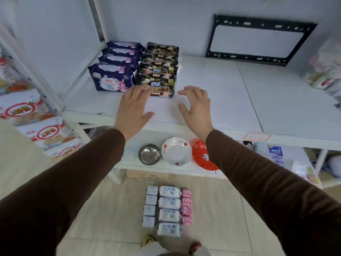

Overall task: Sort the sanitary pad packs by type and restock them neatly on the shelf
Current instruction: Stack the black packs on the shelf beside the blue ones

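Pads on the white shelf [212, 85]: two sorted rows at back left. Navy packs [112, 78] in one file, black-and-gold packs [158, 71] in the next, rows just beside each other, front packs near the shelf edge.

Left hand [132, 109] is flat and spread, fingertips touching the face of the front black-and-gold pack, gripping nothing. Right hand [196, 109] hovers just right of that row, fingers loosely spread, thumb out, empty. Can't tell if it touches the shelf.

Unstocked packs sit on the floor below in three sorted columns: small pale packs [150, 206], white barcode packs [169, 209], small pink packs [186, 206]. My read: two types shelved, three to go.

Risks:
- Packs stand on edge, soft wrap. A push on the front one could topple or skew the row behind, or shove it into the navy row.
- Front packs sit near the edge, so a sleeve drag could pull one off.
- Small floor packs look slippery in a bunch. Grabbing a whole column at once could drop some and mix types.

Around: black TV wall bracket [258, 43] leaning on the wall at the back of the shelf, well right of the rows, may limit depth for later rows. Pastel packs [324, 71] at far right. Lower shelf holds a steel bowl [149, 154], white bowl [176, 151], red plate [203, 156]. Snack bags [27, 111] on the left rack. Shelf right of the black row is bare, nothing blocks the next row.
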Demonstrator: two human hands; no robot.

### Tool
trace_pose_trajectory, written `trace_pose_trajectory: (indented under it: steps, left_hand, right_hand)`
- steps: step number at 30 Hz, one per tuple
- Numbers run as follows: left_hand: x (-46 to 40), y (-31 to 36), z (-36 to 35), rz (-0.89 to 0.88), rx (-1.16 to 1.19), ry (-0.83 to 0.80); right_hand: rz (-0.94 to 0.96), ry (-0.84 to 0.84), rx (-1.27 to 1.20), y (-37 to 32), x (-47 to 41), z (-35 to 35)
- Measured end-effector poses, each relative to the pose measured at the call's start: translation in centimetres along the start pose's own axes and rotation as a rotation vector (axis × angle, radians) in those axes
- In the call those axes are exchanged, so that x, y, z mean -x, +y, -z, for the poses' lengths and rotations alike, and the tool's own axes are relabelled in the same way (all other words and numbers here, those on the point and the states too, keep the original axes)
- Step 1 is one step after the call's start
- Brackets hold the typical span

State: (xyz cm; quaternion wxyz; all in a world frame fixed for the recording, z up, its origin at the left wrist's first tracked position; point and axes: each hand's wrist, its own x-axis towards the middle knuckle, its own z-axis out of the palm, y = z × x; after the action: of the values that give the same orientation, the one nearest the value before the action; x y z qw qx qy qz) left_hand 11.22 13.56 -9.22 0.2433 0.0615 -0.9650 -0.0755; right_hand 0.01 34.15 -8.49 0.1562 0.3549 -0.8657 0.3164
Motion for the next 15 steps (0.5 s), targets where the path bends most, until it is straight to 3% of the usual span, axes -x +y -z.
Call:
trace_pose_trajectory:
  steps: [15]
  left_hand:
    - [18.6, 6.3, -4.5, 0.057, 0.063, -0.213]
  right_hand:
    - [-0.071, -0.164, -0.098, 1.2, 20.1, -1.5]
